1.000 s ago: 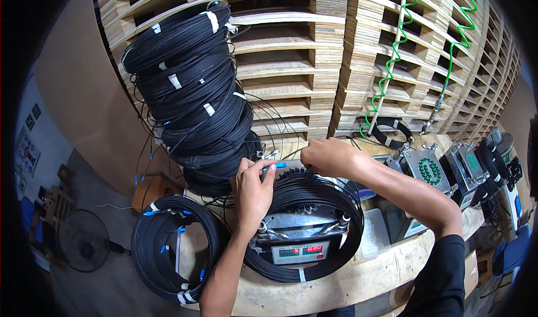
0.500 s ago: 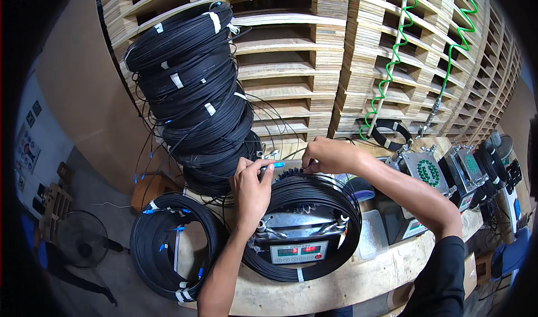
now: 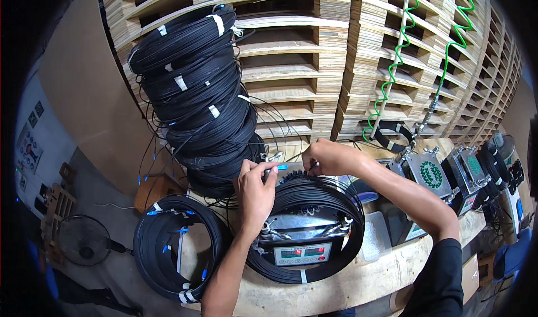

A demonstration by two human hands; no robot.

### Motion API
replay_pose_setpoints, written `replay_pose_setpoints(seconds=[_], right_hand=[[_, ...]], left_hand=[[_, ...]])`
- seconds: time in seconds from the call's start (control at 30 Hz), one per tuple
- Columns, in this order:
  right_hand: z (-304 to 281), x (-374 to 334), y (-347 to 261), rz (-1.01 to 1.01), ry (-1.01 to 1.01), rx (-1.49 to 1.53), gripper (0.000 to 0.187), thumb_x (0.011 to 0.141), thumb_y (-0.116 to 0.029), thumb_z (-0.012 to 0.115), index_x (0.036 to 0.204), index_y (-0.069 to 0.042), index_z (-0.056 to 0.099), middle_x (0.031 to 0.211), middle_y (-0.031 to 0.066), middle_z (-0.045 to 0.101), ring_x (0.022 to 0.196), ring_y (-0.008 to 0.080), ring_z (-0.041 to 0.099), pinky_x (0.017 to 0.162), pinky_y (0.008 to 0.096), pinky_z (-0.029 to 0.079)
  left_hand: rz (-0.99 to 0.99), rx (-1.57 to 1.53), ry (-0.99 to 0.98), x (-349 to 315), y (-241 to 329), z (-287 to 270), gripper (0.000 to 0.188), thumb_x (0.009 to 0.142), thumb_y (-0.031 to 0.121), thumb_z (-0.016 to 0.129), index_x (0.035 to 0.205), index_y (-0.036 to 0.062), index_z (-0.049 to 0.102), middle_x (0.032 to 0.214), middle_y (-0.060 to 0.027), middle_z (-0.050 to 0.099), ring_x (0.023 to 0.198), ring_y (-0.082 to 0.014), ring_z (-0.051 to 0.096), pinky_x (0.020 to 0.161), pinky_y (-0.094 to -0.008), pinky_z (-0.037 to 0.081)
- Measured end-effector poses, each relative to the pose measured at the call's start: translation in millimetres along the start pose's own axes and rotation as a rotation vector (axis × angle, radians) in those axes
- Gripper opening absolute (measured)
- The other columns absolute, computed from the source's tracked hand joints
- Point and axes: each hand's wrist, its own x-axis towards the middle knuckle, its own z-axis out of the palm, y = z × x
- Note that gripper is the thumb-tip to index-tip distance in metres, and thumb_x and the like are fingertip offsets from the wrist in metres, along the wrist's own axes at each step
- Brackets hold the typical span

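Observation:
My left hand (image 3: 256,191) pinches a small blue fibre-optic connector (image 3: 280,167) between thumb and fingertips, just above the far left rim of a black cable coil (image 3: 354,236). That coil surrounds a metal-topped machine (image 3: 305,223) with a lit control panel (image 3: 303,253). Along the machine's far edge runs a row of dark connectors (image 3: 292,177). At the right end of this row, my right hand (image 3: 330,157) has its fingers closed. A small dark part shows by its fingertips, but its kind is hidden.
A tall stack of black cable coils (image 3: 196,110) stands at the far left. Another coil (image 3: 150,255) lies beside my left forearm. A clear plastic tray (image 3: 375,237) and similar machines (image 3: 428,177) are to the right. Wooden pallets (image 3: 286,59) rise behind; green spiral hoses (image 3: 399,54) hang there.
The whole view has shifted slightly. Both hands stay at the machine's far edge, the left still pinching the blue connector and the right fingers slightly turned.

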Motion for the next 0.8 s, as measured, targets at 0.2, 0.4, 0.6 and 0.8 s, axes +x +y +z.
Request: replay_pose_setpoints(seconds=[0.2,0.4,0.6,0.8], right_hand=[[10,7,-14,-0.029,0.051,-0.076,0.010,0.077,0.000,0.072,0.086,-0.004,0.071,0.085,0.0145,0.072,0.087,0.0326,0.070,0.077,0.0422,0.056],[16,4,-12,0.030,0.074,-0.161,0.010,0.074,-0.001,0.072,0.084,-0.004,0.071,0.082,0.0149,0.071,0.087,0.0351,0.068,0.079,0.0444,0.054],[40,-26,-6,-0.112,0.380,0.214,0.016,0.080,-0.002,0.071,0.096,0.000,0.071,0.079,0.0212,0.069,0.076,0.0376,0.069,0.067,0.0422,0.053],[59,-66,-32,0.335,0.655,0.426,0.021,0.094,-0.003,0.059,0.114,0.000,0.063,0.069,0.0121,0.058,0.060,0.0146,0.052,0.059,0.0325,0.043]], left_hand=[[-0.004,0.014,0.014,-2,0,-6,0.014,0.090,0.020,0.071,0.101,0.0147,0.078,0.085,-0.0061,0.054,0.082,-0.0228,0.055,0.079,-0.0373,0.038],[0.054,0.010,0.011,2,4,0,0.015,0.090,0.019,0.071,0.101,0.0125,0.078,0.084,-0.0079,0.054,0.079,-0.0246,0.055,0.077,-0.0384,0.040],[0.155,-0.007,-0.093,13,7,-9,0.017,0.089,0.018,0.073,0.101,0.0083,0.078,0.081,-0.0127,0.054,0.076,-0.0279,0.057,0.070,-0.0398,0.046],[0.315,0.098,-0.378,40,11,-18,0.019,0.085,0.022,0.077,0.097,0.0066,0.078,0.076,-0.0133,0.055,0.076,-0.0289,0.058,0.070,-0.0408,0.047]])
